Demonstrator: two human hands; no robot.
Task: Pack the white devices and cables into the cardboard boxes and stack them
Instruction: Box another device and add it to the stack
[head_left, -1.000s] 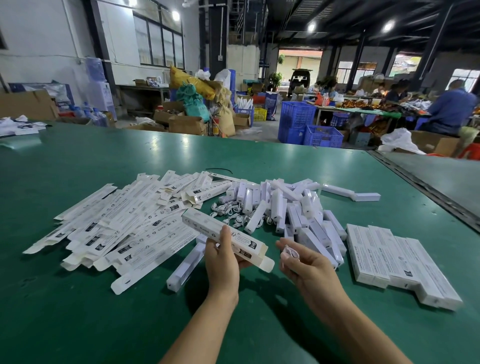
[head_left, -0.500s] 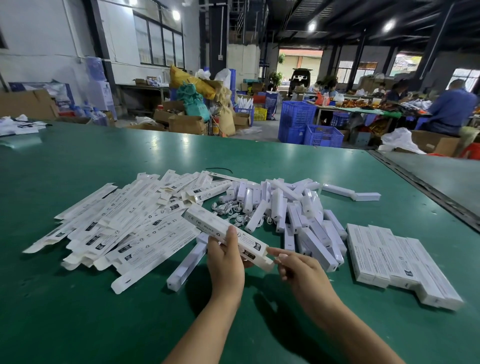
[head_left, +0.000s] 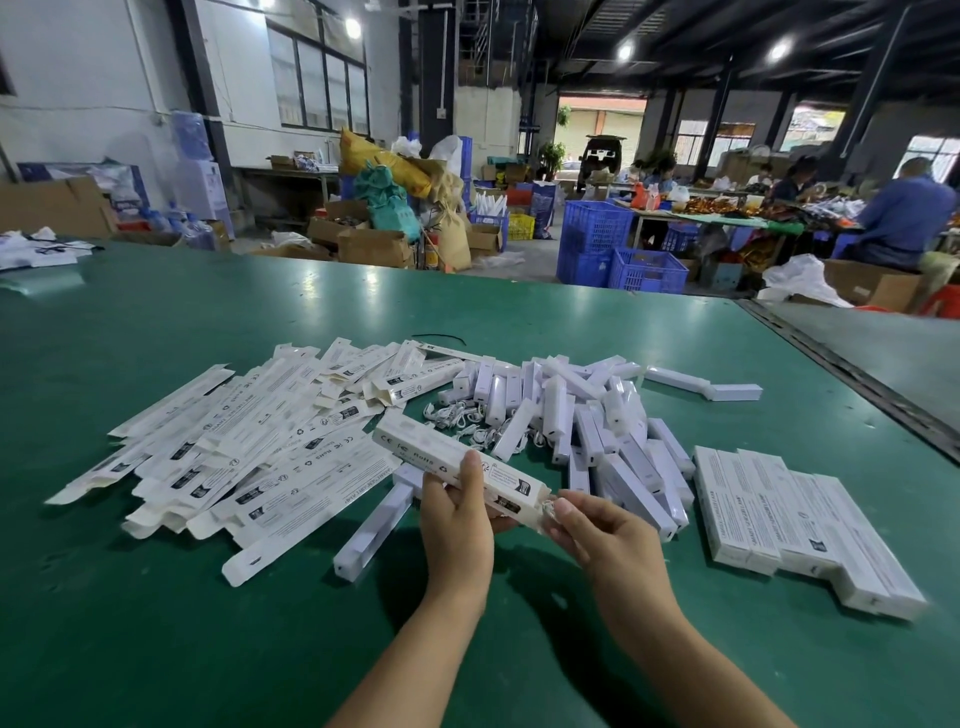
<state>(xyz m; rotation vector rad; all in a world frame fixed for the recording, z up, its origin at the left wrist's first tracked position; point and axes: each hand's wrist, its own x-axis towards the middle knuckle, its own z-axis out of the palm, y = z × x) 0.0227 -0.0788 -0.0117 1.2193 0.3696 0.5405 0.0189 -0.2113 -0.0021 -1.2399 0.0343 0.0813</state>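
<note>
While my left grip (head_left: 457, 514) is curled round the long cardboard box (head_left: 441, 454) above the desk (head_left: 156, 649), my right grip (head_left: 605, 540) pinches a coiled white cable (head_left: 549, 506) at its open end. I judge the cable step underway; next, push it fully inside.

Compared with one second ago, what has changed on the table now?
The right hand, pinching the coiled cable, moved left and brought it to the open end of the box. The left hand still holds the box; the device pile and the packed stack stayed put.
</note>
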